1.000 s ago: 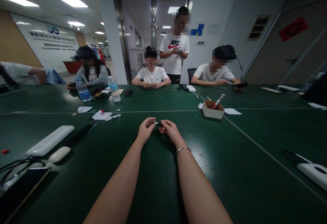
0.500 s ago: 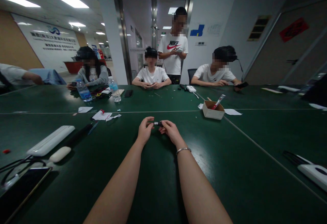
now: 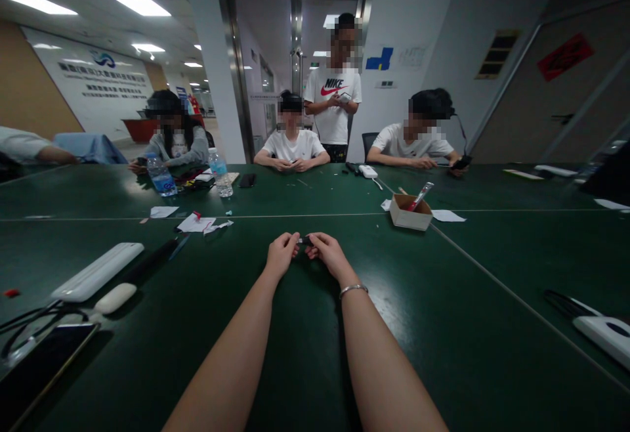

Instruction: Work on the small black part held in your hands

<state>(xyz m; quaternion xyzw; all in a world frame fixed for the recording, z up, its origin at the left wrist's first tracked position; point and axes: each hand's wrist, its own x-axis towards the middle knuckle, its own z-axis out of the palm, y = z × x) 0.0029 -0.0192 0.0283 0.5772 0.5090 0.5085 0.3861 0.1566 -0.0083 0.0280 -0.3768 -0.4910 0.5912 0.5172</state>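
while the right hand is pinching the dark end of a small object, the left hand is gripping its silvery end, the long axis lying crosswise between both hands.

Dim overall, lit from overhead
Ceiling panels glow white at upper left; soft glare whitens the green tabletop; outer edges look stretched.
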